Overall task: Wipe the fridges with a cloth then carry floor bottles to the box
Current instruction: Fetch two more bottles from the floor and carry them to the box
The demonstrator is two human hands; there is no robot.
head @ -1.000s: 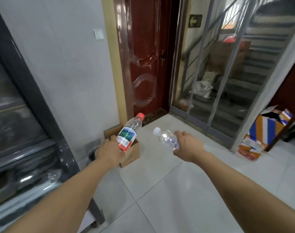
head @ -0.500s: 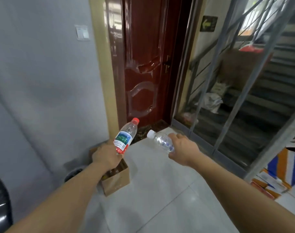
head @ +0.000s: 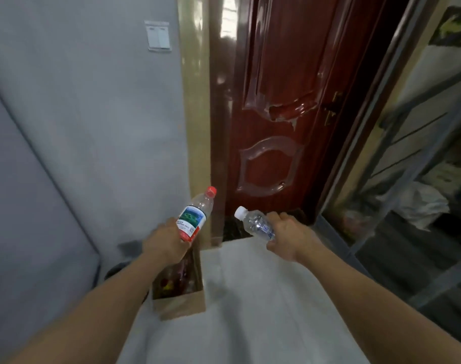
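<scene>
My left hand (head: 164, 243) grips the base of a clear bottle with a red cap and a red, green and white label (head: 195, 215), tilted up to the right. It hovers just above the open brown cardboard box (head: 183, 306) on the floor by the wall. Several bottles lie inside the box. My right hand (head: 287, 237) holds a small clear bottle with a white cap (head: 253, 222), its cap pointing left, to the right of the box and above the floor.
A dark red door (head: 274, 114) stands straight ahead, with a yellow door frame (head: 195, 101) and a grey wall with a light switch (head: 158, 36) to its left. A glass partition (head: 413, 179) with metal bars runs along the right. A dark round object (head: 119, 269) sits left of the box.
I have stepped closer to the box and the door. Both hands with their bottles now sit nearer the box, the left one directly over its opening. The fridge has left the view.
</scene>
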